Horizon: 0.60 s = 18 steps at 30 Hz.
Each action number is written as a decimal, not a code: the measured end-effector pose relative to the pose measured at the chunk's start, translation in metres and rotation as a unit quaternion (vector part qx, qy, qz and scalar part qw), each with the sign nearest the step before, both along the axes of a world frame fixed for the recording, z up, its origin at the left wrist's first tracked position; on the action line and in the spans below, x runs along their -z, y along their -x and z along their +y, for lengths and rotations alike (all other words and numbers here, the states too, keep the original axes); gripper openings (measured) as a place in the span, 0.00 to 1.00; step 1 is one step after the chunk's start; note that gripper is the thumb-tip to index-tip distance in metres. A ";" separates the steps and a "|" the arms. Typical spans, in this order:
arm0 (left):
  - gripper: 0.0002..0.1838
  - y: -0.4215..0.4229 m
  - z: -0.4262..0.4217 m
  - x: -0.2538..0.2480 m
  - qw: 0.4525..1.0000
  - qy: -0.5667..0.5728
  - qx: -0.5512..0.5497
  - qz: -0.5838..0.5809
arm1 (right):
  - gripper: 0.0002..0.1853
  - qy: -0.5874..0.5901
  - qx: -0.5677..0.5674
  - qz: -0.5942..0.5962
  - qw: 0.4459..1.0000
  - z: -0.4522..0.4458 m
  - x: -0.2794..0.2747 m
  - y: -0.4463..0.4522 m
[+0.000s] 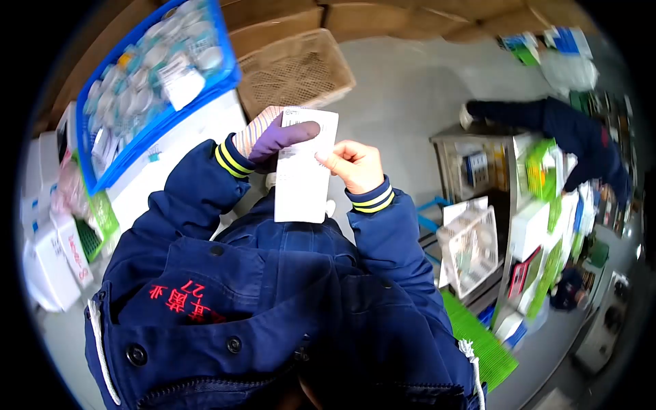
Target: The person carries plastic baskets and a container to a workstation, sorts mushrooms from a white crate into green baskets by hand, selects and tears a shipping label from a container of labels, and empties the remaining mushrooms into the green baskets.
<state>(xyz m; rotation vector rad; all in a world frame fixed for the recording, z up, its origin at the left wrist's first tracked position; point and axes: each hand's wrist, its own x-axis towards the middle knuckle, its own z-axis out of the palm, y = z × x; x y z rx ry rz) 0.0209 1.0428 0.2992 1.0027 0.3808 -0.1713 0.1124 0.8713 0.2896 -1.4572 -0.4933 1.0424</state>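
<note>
White sheet (304, 181), edges in grip of gloved left hand (277, 139) and right hand (357, 166), wide floor (403, 85) beyond

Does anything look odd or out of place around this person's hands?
One mild oddity: the left hand wears a purple glove, while the right hand is bare, though both hold the white paper. That mismatch may be deliberate. Nothing looks spilled near them.

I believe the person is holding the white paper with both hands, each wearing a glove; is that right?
Not quite: the head view shows that only the left hand wears a purple glove; the right hand is bare. Both hands do hold the white paper.
</note>
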 end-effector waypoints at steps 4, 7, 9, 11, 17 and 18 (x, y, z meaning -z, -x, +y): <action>0.10 -0.041 -0.085 0.008 0.942 -0.258 0.136 -0.167 | 0.08 -0.009 0.121 -0.041 0.992 -0.110 -0.005 -0.005; 0.10 -0.069 -0.149 -0.031 0.959 -0.145 0.242 -0.007 | 0.11 0.011 0.234 -0.034 0.972 -0.187 -0.040 -0.010; 0.10 -0.080 -0.211 -0.042 0.924 -0.208 0.321 0.002 | 0.10 0.040 0.257 -0.045 0.964 -0.253 -0.052 -0.004; 0.10 -0.085 -0.269 -0.056 0.891 -0.219 0.398 0.019 | 0.10 0.055 0.285 -0.052 0.956 -0.314 -0.057 0.011; 0.10 -0.105 -0.433 -0.074 0.811 -0.221 0.540 -0.032 | 0.07 0.063 0.369 -0.020 0.927 -0.469 -0.098 0.050; 0.10 -0.107 -0.454 -0.077 0.799 -0.220 0.558 -0.037 | 0.06 0.058 0.383 -0.019 0.922 -0.489 -0.100 0.056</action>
